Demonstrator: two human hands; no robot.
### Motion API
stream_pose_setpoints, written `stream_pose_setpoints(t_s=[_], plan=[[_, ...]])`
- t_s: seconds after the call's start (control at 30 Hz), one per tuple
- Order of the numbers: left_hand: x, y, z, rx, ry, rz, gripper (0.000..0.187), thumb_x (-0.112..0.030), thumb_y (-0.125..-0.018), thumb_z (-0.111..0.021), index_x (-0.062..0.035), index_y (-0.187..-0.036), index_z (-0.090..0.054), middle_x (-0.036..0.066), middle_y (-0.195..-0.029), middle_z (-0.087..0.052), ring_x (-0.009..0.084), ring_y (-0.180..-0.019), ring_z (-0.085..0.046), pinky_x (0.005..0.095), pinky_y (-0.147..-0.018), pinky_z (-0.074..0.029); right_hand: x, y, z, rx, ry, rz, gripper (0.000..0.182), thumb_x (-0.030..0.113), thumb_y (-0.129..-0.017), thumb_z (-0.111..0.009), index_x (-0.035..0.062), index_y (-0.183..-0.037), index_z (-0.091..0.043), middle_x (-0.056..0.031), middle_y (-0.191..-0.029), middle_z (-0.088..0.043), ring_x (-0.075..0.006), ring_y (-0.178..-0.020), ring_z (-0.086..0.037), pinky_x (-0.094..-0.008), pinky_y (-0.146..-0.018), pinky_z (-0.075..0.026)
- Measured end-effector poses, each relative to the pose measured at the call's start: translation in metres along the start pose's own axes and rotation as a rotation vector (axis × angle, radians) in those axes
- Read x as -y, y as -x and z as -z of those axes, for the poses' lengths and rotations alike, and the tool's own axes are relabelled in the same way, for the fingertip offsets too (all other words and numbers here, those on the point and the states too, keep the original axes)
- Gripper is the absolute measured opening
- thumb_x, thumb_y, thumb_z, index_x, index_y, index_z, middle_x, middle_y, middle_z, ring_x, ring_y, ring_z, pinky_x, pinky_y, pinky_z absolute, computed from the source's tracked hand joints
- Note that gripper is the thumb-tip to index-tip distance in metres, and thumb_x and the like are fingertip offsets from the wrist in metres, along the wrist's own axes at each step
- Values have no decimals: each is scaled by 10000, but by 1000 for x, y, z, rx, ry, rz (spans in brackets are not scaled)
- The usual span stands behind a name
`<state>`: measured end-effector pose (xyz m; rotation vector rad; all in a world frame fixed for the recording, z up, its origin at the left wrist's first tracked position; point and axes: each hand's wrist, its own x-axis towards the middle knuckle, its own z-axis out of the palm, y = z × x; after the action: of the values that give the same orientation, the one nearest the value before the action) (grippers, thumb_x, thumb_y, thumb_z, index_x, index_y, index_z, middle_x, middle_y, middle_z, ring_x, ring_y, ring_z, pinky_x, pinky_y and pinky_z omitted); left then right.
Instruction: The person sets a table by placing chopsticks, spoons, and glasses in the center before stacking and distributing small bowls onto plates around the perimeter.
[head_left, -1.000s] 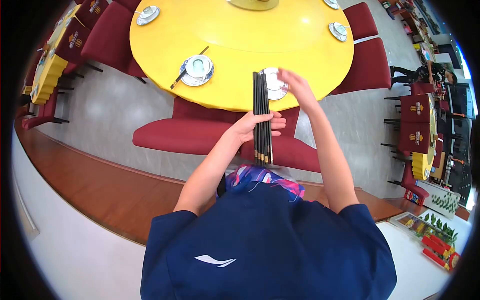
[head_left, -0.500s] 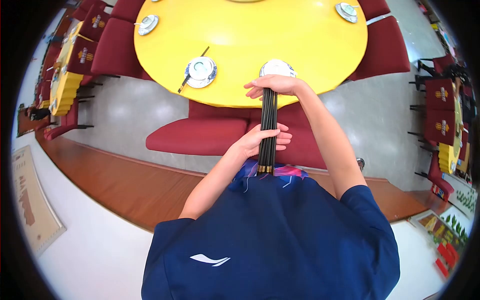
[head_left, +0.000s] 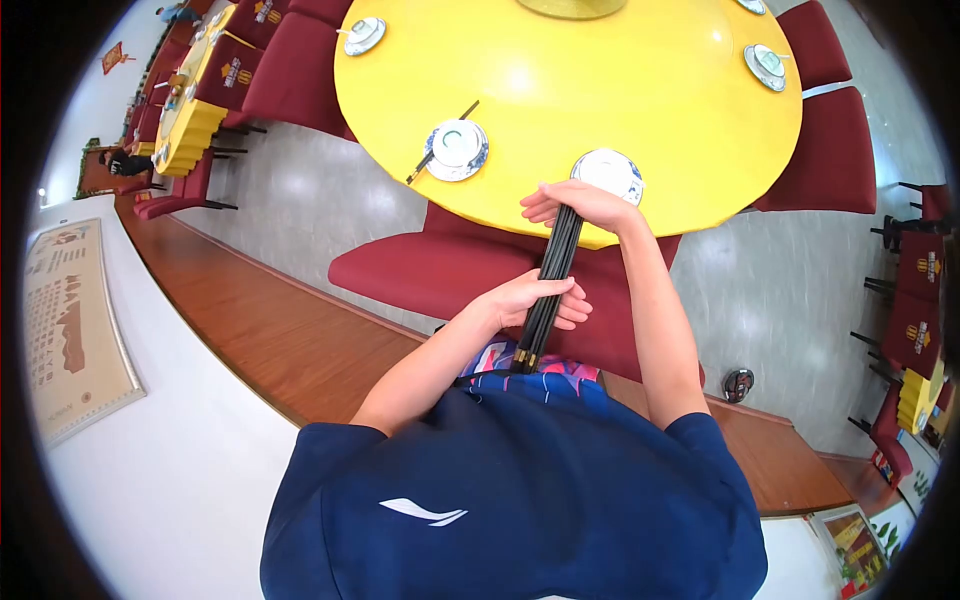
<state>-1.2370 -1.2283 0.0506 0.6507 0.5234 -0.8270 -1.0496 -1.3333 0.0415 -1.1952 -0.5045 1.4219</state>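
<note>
1. Head view, hands: the left hand (head_left: pixel 522 300) is closed around the middle of a bundle of black chopsticks (head_left: pixel 557 248), thumb above and fingers beneath. The right hand (head_left: pixel 590 206) covers the far ends, its fingers almost straight; whether it presses on them, I cannot tell.
2. Head view, place: the bundle is held tilted over the red chair (head_left: pixel 420 262), its gold-coloured ends towards the waist. A white plate (head_left: pixel 608 170) on the yellow table (head_left: pixel 610 100) is just beyond the right hand.
3. Head view, step: I judge this as levelling the ends; the next move calls for a steady left grip and a flat right palm.
</note>
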Motion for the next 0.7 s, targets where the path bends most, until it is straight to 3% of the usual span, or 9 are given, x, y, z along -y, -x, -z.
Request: stream_pose_setpoints(t_s=[0.1,0.13,0.2,0.23,0.37,0.53,0.7], plan=[[-10,13,30,11,12,-50,300,-269,-967,-578,12,-1074,-578,249,-1110,-641,342,-1006,-665,471,-845,-573,-19,-15,-8,-197,-287,72,650,512,-1024,-290,-22,-1329,-500,-195,-1204,-622,-257,-1110,-611,-359,-939,-484],[-13,22,42,0,48,-92,306,-273,-965,-583,13,-1073,-578,242,-1094,-648,338,-991,-671,469,-844,-574,-32,-24,-12,-207,-284,67,650,512,-1024,-290,-22,-1329,-500,-195,-1204,-622,-257,-1110,-611,-359,-939,-484],[-23,42,75,-32,174,-191,332,-267,-958,-596,20,-1125,-573,219,-1097,-655,318,-997,-672,458,-863,-571,-58,-43,-23,-496,-508,155,619,492,-1025,-321,-18,-1349,-460,-222,-1231,-596,-265,-1100,-609,-355,-923,-488],[-29,54,95,-38,209,-232,324,-264,-959,-595,16,-1121,-573,215,-1098,-655,318,-997,-671,464,-867,-569,-68,-51,-32,-537,-565,137,596,474,-1028,-322,-14,-1352,-435,-224,-1226,-591,-268,-1079,-611,-352,-899,-496],[-62,111,186,29,297,-364,257,-248,-980,-558,-27,-1108,-586,205,-1138,-647,311,-1039,-655,493,-906,-547,-108,-98,-76,-828,-647,70,527,422,-1022,-360,-18,-1282,-489,-209,-1154,-610,-268,-1037,-614,-365,-883,-502],[-110,192,298,49,384,-459,300,-219,-989,-532,-30,-1221,-554,176,-1194,-632,289,-1073,-643,486,-934,-531,-101,-191,-140,-972,-610,-86,432,315,-1006,-415,-24,-1253,-519,-217,-1147,-605,-281,-1024,-619,-362,-885,-509],[-139,249,373,-19,479,-567,362,-163,-973,-514,-40,-1312,-484,148,-1243,-608,260,-1127,-612,470,-985,-493,-102,-310,-173,-902,-535,-136,441,286,-970,-515,-45,-1261,-504,-219,-1162,-598,-283,-996,-626,-365,-875,-528]])
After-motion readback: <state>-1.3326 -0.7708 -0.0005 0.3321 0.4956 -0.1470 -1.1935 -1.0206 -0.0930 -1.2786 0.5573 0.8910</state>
